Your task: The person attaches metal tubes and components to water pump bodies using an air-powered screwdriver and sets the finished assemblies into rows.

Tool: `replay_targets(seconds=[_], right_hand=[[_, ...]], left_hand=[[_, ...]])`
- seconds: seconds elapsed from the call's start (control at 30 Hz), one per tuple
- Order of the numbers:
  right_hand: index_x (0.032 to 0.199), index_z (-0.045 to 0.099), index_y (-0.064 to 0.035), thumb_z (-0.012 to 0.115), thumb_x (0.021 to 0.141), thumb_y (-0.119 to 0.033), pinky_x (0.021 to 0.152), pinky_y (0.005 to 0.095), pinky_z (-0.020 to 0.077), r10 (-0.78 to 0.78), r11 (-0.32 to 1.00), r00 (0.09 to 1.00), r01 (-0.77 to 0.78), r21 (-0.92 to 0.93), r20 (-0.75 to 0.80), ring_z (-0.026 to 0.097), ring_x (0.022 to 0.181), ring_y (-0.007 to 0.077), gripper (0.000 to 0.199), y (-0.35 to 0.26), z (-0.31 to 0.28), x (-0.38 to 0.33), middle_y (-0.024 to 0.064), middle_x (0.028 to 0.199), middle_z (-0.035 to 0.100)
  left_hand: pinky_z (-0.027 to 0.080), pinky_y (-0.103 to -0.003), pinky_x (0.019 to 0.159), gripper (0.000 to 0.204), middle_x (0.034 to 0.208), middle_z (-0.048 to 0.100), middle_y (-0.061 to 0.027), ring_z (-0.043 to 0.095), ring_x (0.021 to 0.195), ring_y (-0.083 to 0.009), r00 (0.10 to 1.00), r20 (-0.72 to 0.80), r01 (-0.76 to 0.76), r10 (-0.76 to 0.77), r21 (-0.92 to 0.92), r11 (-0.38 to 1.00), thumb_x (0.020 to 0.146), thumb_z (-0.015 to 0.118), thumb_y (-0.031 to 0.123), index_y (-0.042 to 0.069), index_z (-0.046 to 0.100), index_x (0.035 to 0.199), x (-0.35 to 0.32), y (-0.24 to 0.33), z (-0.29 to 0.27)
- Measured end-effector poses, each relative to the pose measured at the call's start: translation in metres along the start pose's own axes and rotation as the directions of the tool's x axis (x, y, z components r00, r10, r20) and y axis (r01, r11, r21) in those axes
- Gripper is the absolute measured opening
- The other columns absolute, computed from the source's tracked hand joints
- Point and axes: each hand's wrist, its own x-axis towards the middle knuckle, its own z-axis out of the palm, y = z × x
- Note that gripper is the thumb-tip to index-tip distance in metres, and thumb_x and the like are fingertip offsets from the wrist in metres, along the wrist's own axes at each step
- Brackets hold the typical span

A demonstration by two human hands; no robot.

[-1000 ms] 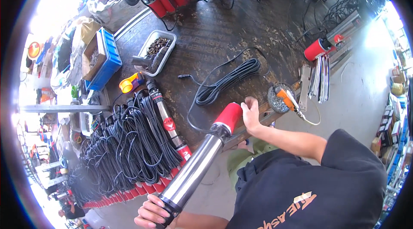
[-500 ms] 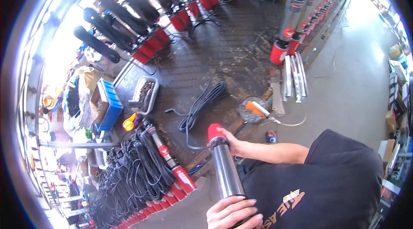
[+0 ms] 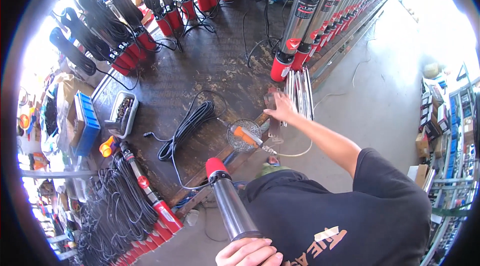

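The scene is brightly lit, with both upper sides blown out; glare is cast on the floor (image 3: 372,103), the right hand (image 3: 283,108) is slightly blurred, and edges are bent toward the dark rim.

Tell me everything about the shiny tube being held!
The shiny tube is long, round and silvery, like polished metal. A dark collar joins it to a rounded red end. A thin black cable runs from near the collar to the coil on the table. The tube slants, its red end by the table's edge. The left hand grips its other end, hiding that bit.
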Motion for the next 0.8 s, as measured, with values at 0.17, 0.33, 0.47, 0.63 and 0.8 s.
replay_targets(seconds=[0.17,0.33,0.47,0.63,0.8], right_hand=[[0.153,0.022,0.0029,0.091,0.055,-0.056,0.118,0.0577,0.0271,0.064,0.919,0.952,0.060,-0.389,0.298,0.035,0.142,0.0404,0.134,0.031,-0.013,0.047,0.0241,0.147,0.041],[0.145,0.042,-0.0077,0.089,0.066,-0.041,0.107,0.0478,0.0442,0.003,0.948,0.989,0.045,-0.316,0.151,0.051,0.128,0.0384,0.097,0.023,-0.025,0.060,0.0198,0.134,0.052],[0.099,0.071,-0.0040,0.079,0.077,-0.017,0.075,0.0399,0.0553,-0.199,0.956,0.979,0.182,0.230,0.051,0.071,0.080,0.0296,0.026,-0.002,-0.101,0.054,0.0155,0.083,0.071],[0.101,0.060,-0.0013,0.073,0.088,-0.006,0.058,0.0299,0.0510,-0.147,0.877,0.949,0.256,0.406,-0.279,0.067,0.065,0.0141,0.018,-0.113,-0.181,-0.013,0.0094,0.074,0.067],[0.111,0.066,-0.0004,0.068,0.095,-0.009,0.059,0.0258,0.0518,-0.098,0.580,0.984,-0.064,0.812,0.148,0.064,0.066,0.0090,0.019,-0.144,-0.053,-0.057,0.0041,0.080,0.068]], left_hand=[[0.056,-0.040,0.065,0.025,0.080,0.069,-0.0152,0.069,0.071,-0.0310,0.997,0.076,0.020,-0.011,-0.122,0.992,0.073,0.073,0.015,-0.003,0.070,0.089,0.003,-0.009,-0.006],[0.049,-0.039,0.065,0.013,0.071,0.058,-0.0073,0.060,0.070,-0.0259,0.922,-0.328,0.193,-0.208,-0.079,0.978,0.080,0.064,0.014,0.005,0.055,0.077,-0.022,-0.032,0.003],[0.049,-0.032,0.068,0.021,0.091,0.058,-0.0110,0.058,0.078,-0.0195,0.450,-0.664,0.695,-0.597,-0.160,0.701,0.098,0.049,0.011,-0.007,0.060,0.100,-0.101,-0.105,0.001],[0.049,-0.033,0.097,0.036,0.118,0.066,-0.0117,0.063,0.108,-0.0194,0.300,-0.426,0.875,-0.854,-0.234,0.424,0.093,0.056,0.001,-0.004,0.060,0.128,-0.188,-0.206,0.005],[0.042,-0.047,0.101,0.043,0.121,0.062,-0.0157,0.050,0.124,-0.0390,0.861,-0.103,0.466,-0.499,0.552,0.692,0.074,0.060,-0.003,0.002,0.067,0.117,-0.064,-0.198,-0.003]])
